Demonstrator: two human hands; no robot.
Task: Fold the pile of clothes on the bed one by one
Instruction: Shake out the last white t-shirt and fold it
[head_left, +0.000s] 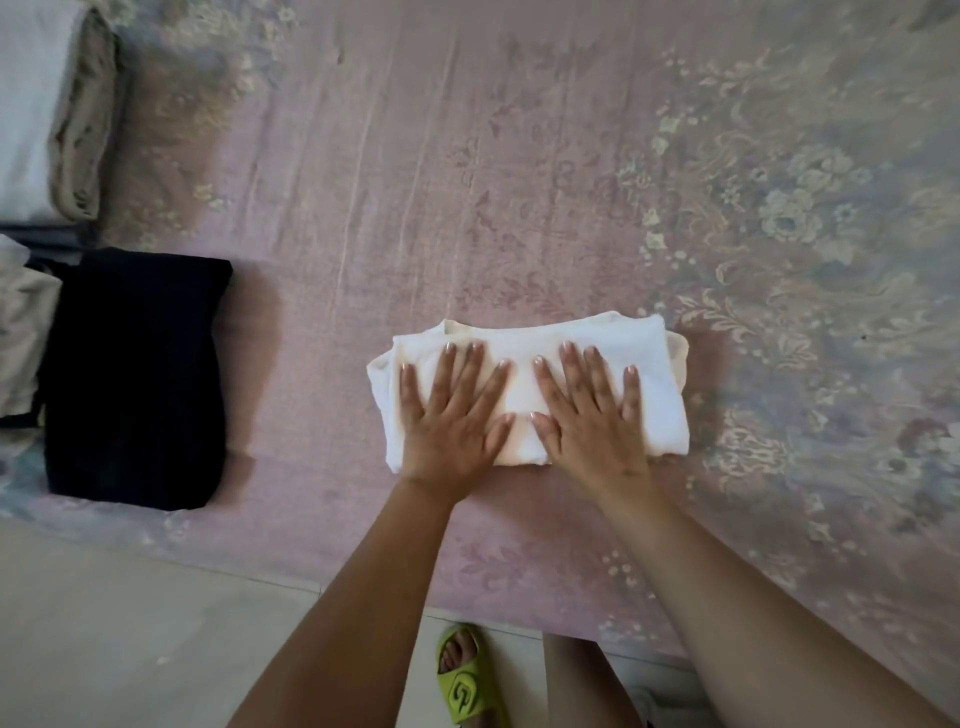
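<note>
A white garment (618, 343), folded into a thick rectangle, lies on the pink patterned bedspread (415, 182) near the bed's front edge. My left hand (452, 415) presses flat on its left half, fingers straight and spread. My right hand (592, 415) lies flat on its right half in the same way. The two thumbs nearly touch at the middle of the fold. At the left, a folded black garment (135, 379) rests on the bed.
A beige cloth (21, 332) lies beside the black garment at the left edge. A white and beige stack (47, 104) sits at the far left corner. Below the bed edge are the pale floor (104, 623) and my foot in a green slipper (462, 675).
</note>
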